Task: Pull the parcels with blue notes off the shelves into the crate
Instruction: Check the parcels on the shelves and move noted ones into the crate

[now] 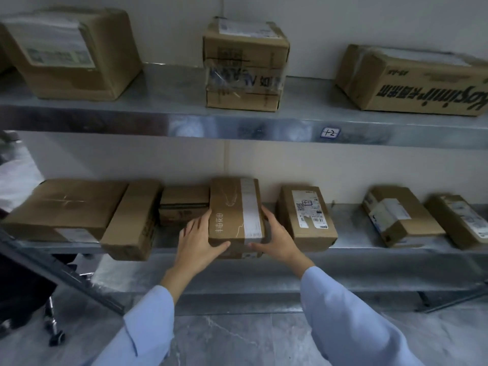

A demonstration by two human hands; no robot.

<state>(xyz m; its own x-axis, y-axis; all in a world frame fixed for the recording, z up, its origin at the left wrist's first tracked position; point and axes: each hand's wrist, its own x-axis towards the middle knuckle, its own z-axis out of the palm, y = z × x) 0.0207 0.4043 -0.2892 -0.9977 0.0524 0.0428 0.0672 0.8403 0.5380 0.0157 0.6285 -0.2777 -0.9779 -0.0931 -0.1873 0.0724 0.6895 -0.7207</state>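
Left hand (198,241) and right hand (274,239) gripped the taped parcel (232,210) from either side, thumbs on its front face, parcel at the lower shelf (369,247) front edge between small box (183,204) and labelled box (306,217).

Parcels (306,217) on metal shelves (169,93)

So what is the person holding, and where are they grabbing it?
A brown parcel with white tape, at its front end: the left hand grips its left side, the right hand its right side.
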